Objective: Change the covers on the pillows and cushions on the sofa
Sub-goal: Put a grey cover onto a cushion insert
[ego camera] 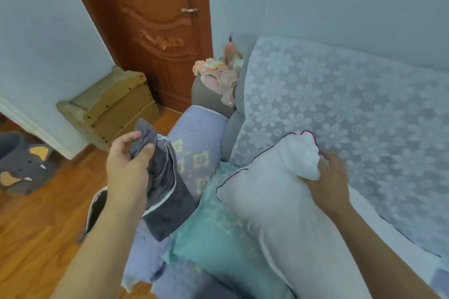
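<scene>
A person's left hand is gripping a grey cover beside the sofa — the right hand is pinching a white pillow's bunched corner on its seat.

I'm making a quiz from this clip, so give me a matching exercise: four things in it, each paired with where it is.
1. dark grey cover
2. white pillow
3. elephant basket
4. teal cushion

a. on the wooden floor
b. gripped by the right hand
c. under the white pillow
d. held by the left hand

Pairs: 1-d, 2-b, 3-a, 4-c
</scene>
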`<state>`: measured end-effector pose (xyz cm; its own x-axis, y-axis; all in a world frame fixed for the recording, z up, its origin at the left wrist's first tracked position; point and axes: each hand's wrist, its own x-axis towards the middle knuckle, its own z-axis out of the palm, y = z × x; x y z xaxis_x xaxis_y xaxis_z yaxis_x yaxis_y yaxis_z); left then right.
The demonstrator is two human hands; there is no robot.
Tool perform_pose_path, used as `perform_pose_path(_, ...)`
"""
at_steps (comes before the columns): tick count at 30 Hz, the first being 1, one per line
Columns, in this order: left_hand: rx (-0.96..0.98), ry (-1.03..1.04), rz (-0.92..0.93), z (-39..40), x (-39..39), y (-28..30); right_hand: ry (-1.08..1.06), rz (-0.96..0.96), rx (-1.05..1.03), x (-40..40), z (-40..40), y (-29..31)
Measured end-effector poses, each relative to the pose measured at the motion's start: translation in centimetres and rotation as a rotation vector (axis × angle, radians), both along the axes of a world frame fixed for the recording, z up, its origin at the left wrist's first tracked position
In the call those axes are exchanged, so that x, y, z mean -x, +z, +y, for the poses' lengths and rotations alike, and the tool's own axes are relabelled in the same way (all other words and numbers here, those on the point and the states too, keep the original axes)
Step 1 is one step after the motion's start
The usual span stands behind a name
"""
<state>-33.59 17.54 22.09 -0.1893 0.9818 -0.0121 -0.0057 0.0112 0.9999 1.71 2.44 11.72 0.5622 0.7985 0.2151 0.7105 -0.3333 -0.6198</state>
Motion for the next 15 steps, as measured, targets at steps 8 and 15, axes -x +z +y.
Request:
perform_pose_path(8, 0.063, -0.486, 0.099, 1.1, -1.9, 1.5, -0.118, 0.19, -0.162, 5.0, -8.0, 6.5)
perform_pose_path(15, 0.099, -0.879, 0.266, 1.1, -3.0, 3.0, -0.112, 0.321, -0.064, 10.6, -10.5, 4.5)
